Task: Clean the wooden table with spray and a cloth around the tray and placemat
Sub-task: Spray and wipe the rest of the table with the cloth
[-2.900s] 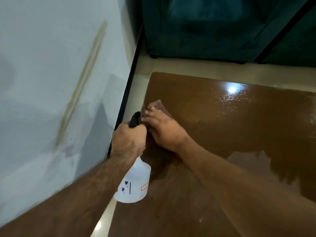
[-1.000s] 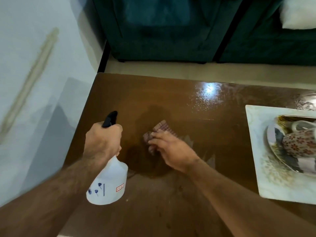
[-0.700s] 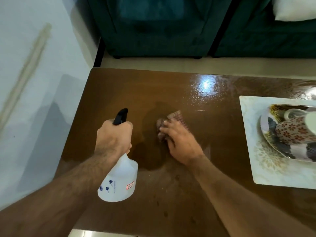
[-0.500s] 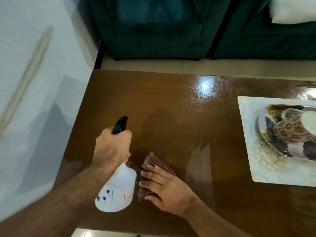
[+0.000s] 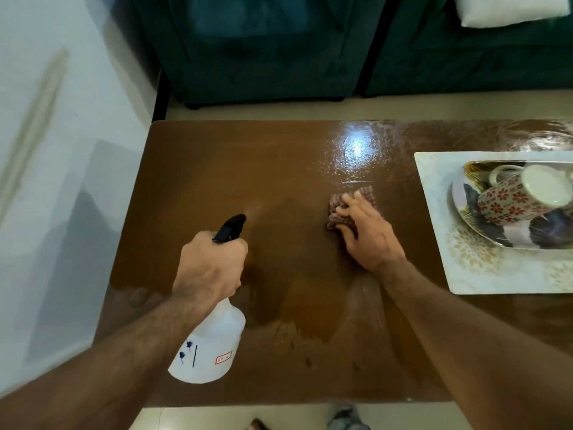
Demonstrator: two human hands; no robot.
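Note:
My left hand [image 5: 210, 268] grips the neck of a white spray bottle [image 5: 210, 346] with a black nozzle, held above the glossy brown wooden table [image 5: 217, 169]; a faint mist shows at the nozzle tip. My right hand [image 5: 369, 231] presses a red checked cloth [image 5: 338, 206] flat on the table's middle, left of the white patterned placemat [image 5: 483, 271]. On the placemat sits a patterned tray [image 5: 511, 234] holding an overturned floral mug [image 5: 521, 197]. Wet streaks shine on the wood.
A white wall [image 5: 62, 150] runs along the table's left edge. Dark green sofas [image 5: 263, 48] stand beyond the far edge, with a white cushion [image 5: 508, 7] at top right. Pale floor [image 5: 248, 417] shows at the near edge.
My right hand has slid the cloth from the near edge beside the bottle to the table's middle, toward the placemat. A mist now shows at the nozzle.

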